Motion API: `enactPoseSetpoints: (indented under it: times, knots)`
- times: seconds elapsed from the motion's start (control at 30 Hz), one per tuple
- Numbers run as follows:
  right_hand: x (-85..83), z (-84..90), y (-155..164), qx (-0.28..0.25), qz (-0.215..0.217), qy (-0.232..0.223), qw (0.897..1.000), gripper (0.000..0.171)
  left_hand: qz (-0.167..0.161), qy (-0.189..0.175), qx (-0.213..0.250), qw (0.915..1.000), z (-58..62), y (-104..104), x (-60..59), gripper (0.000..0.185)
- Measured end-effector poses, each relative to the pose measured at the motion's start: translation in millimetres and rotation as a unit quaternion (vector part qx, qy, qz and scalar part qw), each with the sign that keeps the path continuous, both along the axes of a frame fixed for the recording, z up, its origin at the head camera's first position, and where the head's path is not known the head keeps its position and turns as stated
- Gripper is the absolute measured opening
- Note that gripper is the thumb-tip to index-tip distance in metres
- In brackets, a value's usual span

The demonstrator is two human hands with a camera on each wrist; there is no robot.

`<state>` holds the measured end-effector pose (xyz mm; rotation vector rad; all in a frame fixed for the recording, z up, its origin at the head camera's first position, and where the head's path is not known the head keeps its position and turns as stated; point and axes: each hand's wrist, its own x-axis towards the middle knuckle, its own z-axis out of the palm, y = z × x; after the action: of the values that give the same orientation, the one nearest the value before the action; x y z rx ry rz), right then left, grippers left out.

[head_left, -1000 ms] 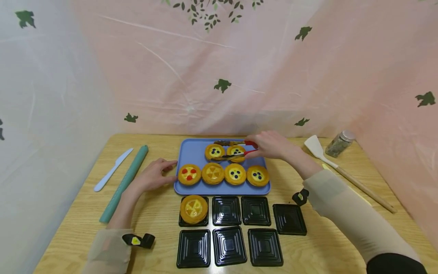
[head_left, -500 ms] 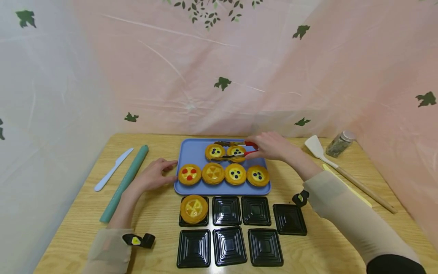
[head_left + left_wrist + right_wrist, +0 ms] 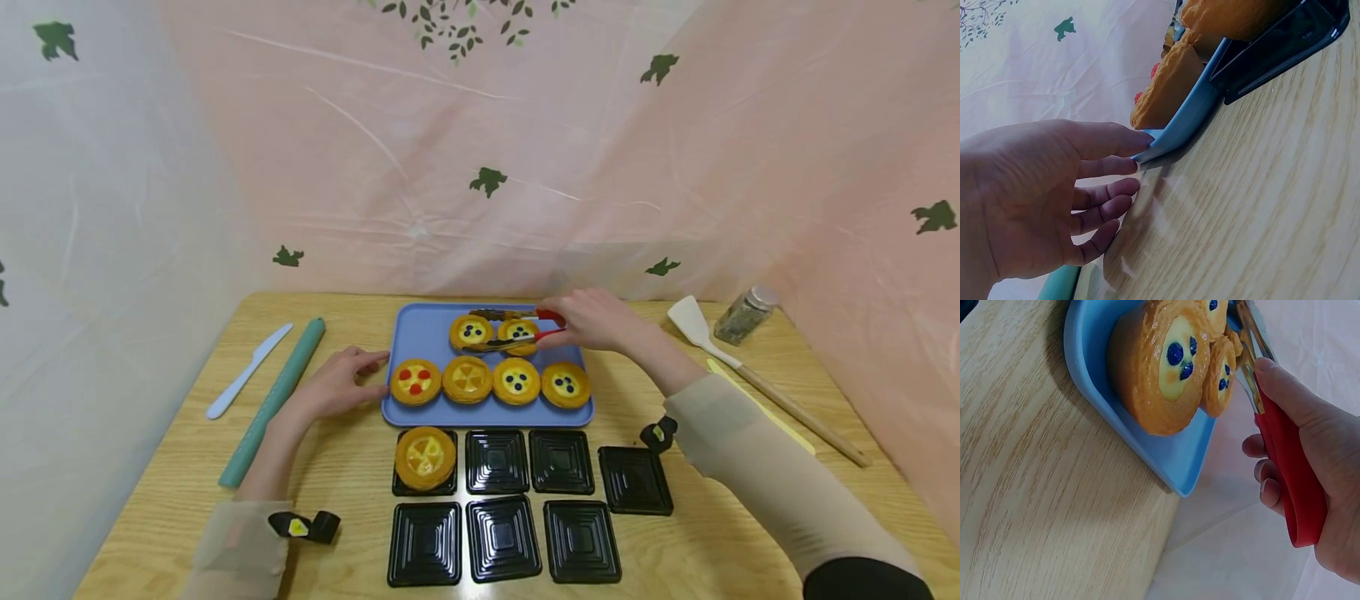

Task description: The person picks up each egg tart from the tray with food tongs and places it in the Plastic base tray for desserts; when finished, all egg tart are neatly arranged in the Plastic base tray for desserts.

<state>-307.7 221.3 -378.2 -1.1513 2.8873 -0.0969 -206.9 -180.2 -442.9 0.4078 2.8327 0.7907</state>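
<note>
A blue tray (image 3: 420, 329) holds several tarts in two rows. In its back row, two blueberry tarts (image 3: 473, 332) sit side by side. My right hand (image 3: 596, 318) grips red-handled tongs (image 3: 1291, 469); their spread arms reach leftward over the back row, one behind the tarts and one across their front. The front row has a strawberry tart (image 3: 416, 382), an orange-wedge tart (image 3: 467, 380) and two with blueberries (image 3: 566, 385). My left hand (image 3: 341, 383) rests thumb and fingertips at the tray's left edge, fingers loosely extended, as the left wrist view shows.
Several black square trays (image 3: 497, 462) lie in front of the blue tray, one bearing a fruit tart (image 3: 425, 458). At left are a teal rolling pin (image 3: 273, 404) and pale knife (image 3: 249, 371). At right lie a spatula (image 3: 765, 383), a yellow strip (image 3: 765, 408) and a shaker jar (image 3: 746, 314).
</note>
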Motion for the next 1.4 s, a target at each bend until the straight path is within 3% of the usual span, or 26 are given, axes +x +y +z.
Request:
enactPoseSetpoints:
  times: [1.4]
  knots:
    - [-1.1,1.5,-3.8,0.007,-0.003,0.0,1.0,0.052,-0.007,0.007,0.004,0.9999,2.0,-1.3,-2.6,0.064]
